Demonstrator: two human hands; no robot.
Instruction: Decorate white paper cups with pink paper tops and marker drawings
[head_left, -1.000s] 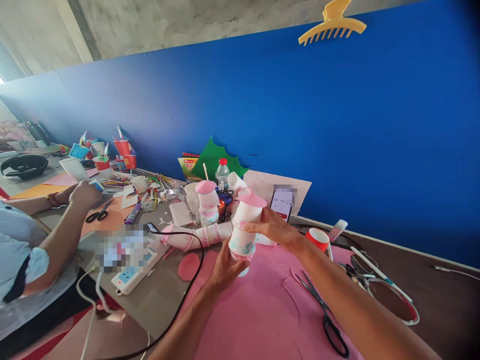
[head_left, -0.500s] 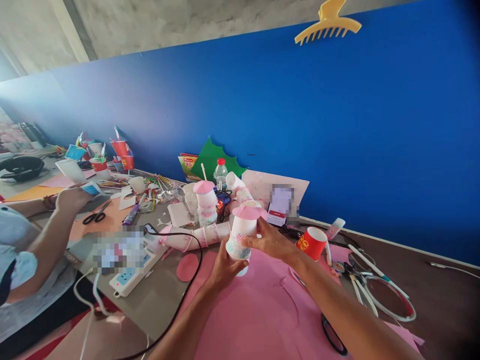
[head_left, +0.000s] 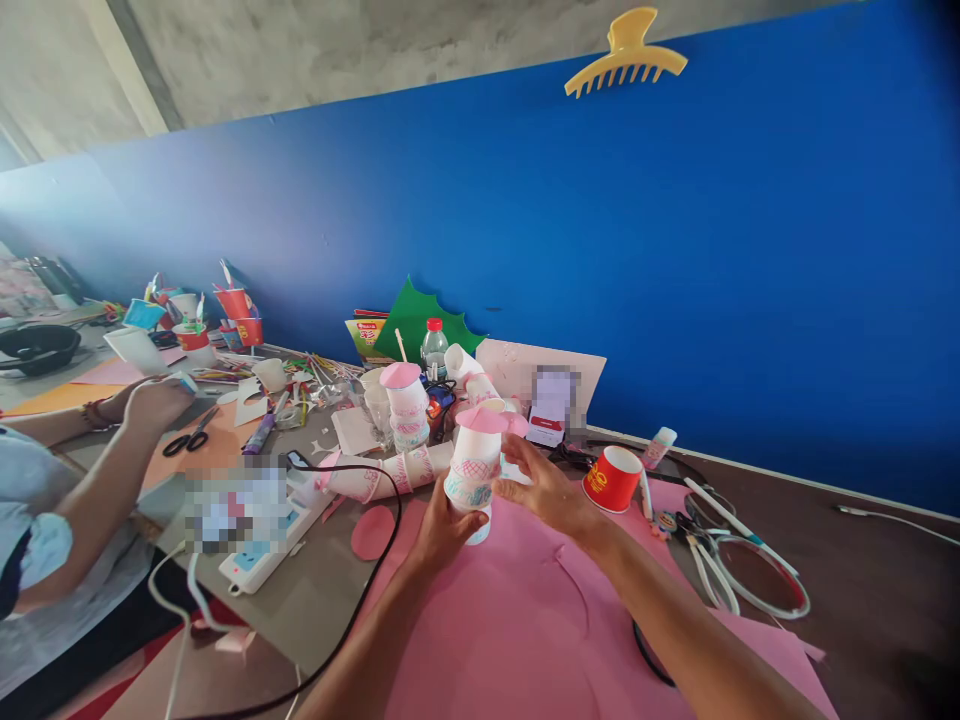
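Observation:
In front of me stands a paper cup tower (head_left: 474, 462), white cups decorated with pink and blue drawn patterns and topped by a pink paper cone roof. My left hand (head_left: 444, 528) is wrapped round its lower left side. Just right of the tower, my right hand (head_left: 544, 490) has its fingers spread and holds nothing; whether a fingertip still touches the cup I cannot tell. A similar roofed cup tower (head_left: 409, 408) is behind to the left. A bent row of joined paper cups (head_left: 405, 472) lies between them. Pink paper (head_left: 517, 620) covers the table below my hands.
At right are a red paper cup (head_left: 613, 480), a glue bottle (head_left: 660, 447), scissors (head_left: 697, 540) and coiled tubing. On the left lie a power strip (head_left: 274, 545) with a black cable, and black-handled scissors (head_left: 187, 440). A co-worker's hand (head_left: 157, 405) is farther left. A blue panel (head_left: 637, 260) stands behind.
My right hand has let go of the cup tower's side and opened, drawing slightly right. My left hand keeps its hold. The whole view has shifted a little.

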